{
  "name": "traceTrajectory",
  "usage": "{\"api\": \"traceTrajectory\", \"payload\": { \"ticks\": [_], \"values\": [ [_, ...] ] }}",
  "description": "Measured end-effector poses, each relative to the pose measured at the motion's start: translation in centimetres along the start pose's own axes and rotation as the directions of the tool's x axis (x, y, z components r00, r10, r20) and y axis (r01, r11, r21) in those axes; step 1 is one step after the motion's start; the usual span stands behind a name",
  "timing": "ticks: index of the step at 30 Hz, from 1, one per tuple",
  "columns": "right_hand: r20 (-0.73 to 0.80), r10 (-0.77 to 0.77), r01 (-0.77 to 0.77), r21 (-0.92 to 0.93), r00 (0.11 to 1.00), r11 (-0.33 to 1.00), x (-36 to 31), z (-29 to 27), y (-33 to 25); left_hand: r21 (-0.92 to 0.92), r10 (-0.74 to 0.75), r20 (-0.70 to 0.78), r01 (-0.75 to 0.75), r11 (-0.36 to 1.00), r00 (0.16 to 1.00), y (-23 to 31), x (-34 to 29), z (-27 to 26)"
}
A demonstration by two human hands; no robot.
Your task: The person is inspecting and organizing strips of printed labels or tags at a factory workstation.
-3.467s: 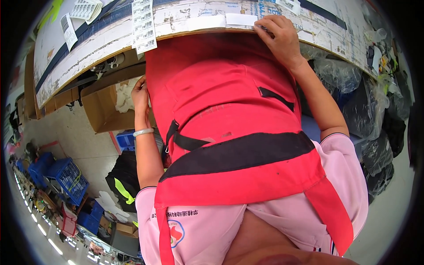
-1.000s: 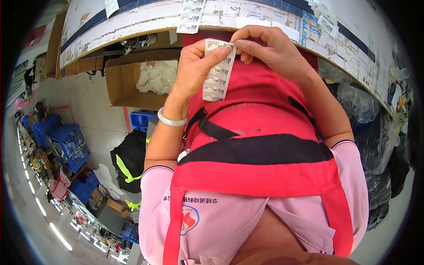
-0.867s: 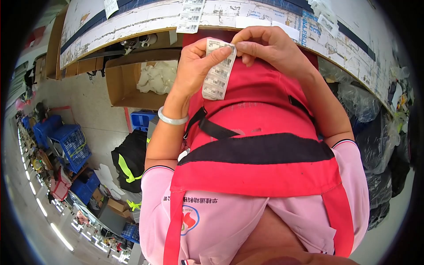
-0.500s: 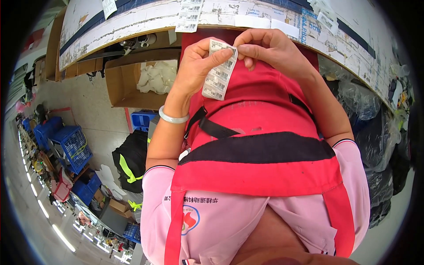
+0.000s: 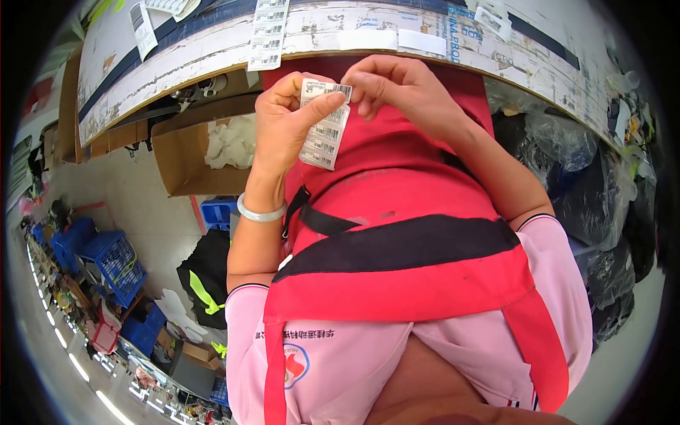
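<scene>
My left hand holds a small white sheet of barcode labels upright above my lap, pinched between thumb and bent fingers. The thumb lies across the sheet's upper part. At the sheet's top right corner, the thumb and forefinger of my right hand are pinched together on the edge of the top label, which sticks out past the rows below. My right hand's other fingers are curled. A red apron with a black band lies behind both hands.
Along the far side runs a worn white table bearing a strip of labels and other paper slips. Below it at left, a cardboard box contains crumpled white pieces. Plastic bags crowd the right; blue crates stand on the left floor.
Both hands and the label sheet have shifted left and slightly down in the picture, as has the table. The top label's right corner now stands out further from the sheet.
</scene>
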State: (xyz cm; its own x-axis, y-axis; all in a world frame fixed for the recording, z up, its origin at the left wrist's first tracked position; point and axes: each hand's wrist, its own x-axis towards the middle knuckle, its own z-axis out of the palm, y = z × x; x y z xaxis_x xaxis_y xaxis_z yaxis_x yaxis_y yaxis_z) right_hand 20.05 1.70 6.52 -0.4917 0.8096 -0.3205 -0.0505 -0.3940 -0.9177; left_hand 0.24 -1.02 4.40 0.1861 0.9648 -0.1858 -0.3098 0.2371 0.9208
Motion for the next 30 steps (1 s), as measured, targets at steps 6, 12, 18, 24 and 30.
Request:
{"api": "traceTrajectory", "payload": {
  "ticks": [6, 12, 18, 24, 30],
  "values": [
    [-0.135, -0.069, 0.066, -0.026, 0.988, 0.997, -0.5, -1.0, 0.7, 0.123, -0.049, -0.017, 0.050, 0.991, 0.999, 0.4, 1.3, 1.7],
    [-0.324, -0.363, 0.239, -0.362, 0.874, 0.901, 0.1, -4.6, 0.9, 0.124, -0.020, 0.141, 0.002, 0.992, 0.990, -0.6, 1.8, 0.9],
    [-0.435, -0.134, 0.004, -0.288, 0.890, 0.958, 0.2, -12.6, 0.3, -0.075, -0.108, -0.088, 0.101, 0.992, 0.990, -1.9, 1.3, -0.4],
    [-0.390, -0.017, -0.110, -0.302, 0.920, 0.947, 0.6, -13.0, 0.5, -0.151, -0.179, -0.183, 0.152, 0.977, 0.967, -2.1, 1.4, -0.6],
    [-0.417, 0.045, -0.193, -0.321, 0.908, 0.927, 1.2, -12.4, 0.2, -0.232, -0.200, -0.179, 0.156, 0.960, 0.963, -2.2, 1.7, -0.8]
  ]
}}
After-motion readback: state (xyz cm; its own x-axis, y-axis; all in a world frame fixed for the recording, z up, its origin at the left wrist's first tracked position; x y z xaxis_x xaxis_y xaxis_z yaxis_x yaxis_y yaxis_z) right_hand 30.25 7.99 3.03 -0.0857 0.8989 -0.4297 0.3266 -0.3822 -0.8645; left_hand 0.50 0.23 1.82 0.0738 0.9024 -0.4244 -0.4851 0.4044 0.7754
